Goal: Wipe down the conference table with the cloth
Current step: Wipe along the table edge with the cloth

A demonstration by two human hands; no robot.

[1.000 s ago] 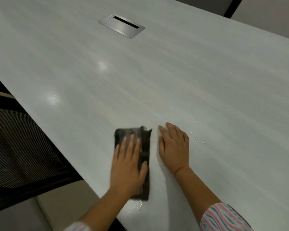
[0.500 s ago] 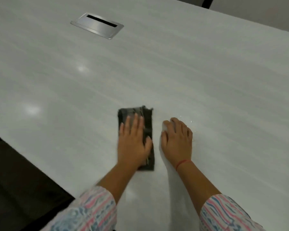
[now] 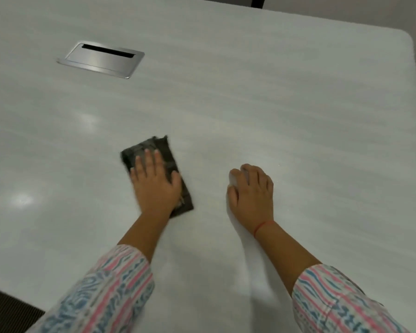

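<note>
One dark cloth (image 3: 150, 146), folded to a rough rectangle, flat on one pale, streaked table (image 3: 274, 104) nearer its near edge. Pressed under one left hand (image 3: 155, 183), fingers straight. Beside it, apart: one right hand (image 3: 252, 195), fingers loosely bent, holding nothing. Toward the far edge, one brushed-metal rectangular hatch (image 3: 101, 59).

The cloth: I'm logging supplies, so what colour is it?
The cloth is dark grey to black; the head view shows it.

Plain grey wall (image 3: 346, 10) behind the table (image 3: 274, 92), with one dark vertical strip (image 3: 257, 1) in it. Soft overhead light glare (image 3: 22, 199) on the tabletop. Dark ribbed patch (image 3: 7, 306) bottom left, possibly carpet.
</note>
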